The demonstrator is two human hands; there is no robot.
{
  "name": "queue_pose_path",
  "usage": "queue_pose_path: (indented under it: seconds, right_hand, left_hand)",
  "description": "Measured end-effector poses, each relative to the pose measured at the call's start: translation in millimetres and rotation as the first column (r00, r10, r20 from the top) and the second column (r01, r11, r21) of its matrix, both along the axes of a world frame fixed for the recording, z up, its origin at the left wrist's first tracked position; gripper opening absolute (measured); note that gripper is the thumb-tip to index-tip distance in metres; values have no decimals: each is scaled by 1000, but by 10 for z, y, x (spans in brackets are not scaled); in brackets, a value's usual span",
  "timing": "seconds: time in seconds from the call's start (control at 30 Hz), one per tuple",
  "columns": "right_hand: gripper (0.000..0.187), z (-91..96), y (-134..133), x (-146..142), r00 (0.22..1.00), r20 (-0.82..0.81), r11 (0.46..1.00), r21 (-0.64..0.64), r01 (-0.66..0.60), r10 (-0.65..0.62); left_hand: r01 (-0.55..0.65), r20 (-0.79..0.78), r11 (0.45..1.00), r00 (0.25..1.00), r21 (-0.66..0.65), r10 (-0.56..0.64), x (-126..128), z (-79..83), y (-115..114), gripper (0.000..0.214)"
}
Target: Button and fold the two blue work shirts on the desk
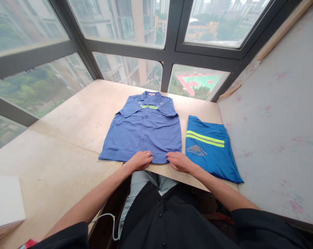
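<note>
A blue short-sleeved work shirt lies front up on the wooden tabletop, its collar toward the window and its sleeves folded in over the chest. Yellow-green reflective stripes cross it below the collar. At the hem nearest me, my left hand is closed on the fabric near the button line, a ring on one finger. My right hand pinches the same hem close to its right corner. Beside the shirt, to the right, rests a folded bright blue garment with a yellow-green and grey stripe and a grey logo.
The pale wooden tabletop runs up to grey-framed windows. A wall with faded floral paper bounds the right side. At the lower left stands a white box-like object. A white cable hangs below the table edge.
</note>
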State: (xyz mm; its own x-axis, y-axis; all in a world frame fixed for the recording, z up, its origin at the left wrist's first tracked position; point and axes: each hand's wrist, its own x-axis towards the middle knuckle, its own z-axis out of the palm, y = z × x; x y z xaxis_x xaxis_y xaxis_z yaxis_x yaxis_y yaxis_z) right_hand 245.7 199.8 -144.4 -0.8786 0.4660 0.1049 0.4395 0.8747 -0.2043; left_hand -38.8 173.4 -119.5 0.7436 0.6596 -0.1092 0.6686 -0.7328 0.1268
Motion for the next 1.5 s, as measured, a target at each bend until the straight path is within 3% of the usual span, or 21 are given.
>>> queue_pose_path:
  seconds: [0.2,0.4,0.6,0.7,0.8,0.9,1.17,1.33,1.5]
  right_hand:
    - [17,54,-33,20,995,-78,994,-88,61,-68]
    - [18,210,-30,78,957,-165,943,-274,188,-238]
    - [44,291,-48,25,966,-199,972,-198,125,-164]
    - [42,277,-20,-41,953,-227,970,-180,162,-202]
    - [27,268,62,-76,906,-280,933,-263,247,-319]
    - [24,295,174,-75,845,-296,863,-393,318,-446]
    - [24,550,382,-86,766,-248,736,-553,391,-593]
    - [26,817,474,-29,758,-226,712,-575,403,-611]
    - [30,977,602,117,714,-265,708,-555,437,-648]
  left_hand:
    - [-9,-93,1000,996,1,10,41,46,52,12]
    - [-67,-72,996,995,60,72,21,222,163,19]
    - [-149,59,988,987,-41,152,-56,358,271,20]
    - [-185,117,971,972,-149,203,-104,379,345,21]
    - [-226,152,941,951,-251,269,-148,369,398,23]
    - [-268,169,918,930,-292,325,-183,355,405,27]
    - [-141,-23,989,990,-55,140,-206,352,197,72]
    - [-292,-93,957,952,4,291,-426,393,110,57]
    - [-363,-174,932,917,5,358,-868,630,168,18]
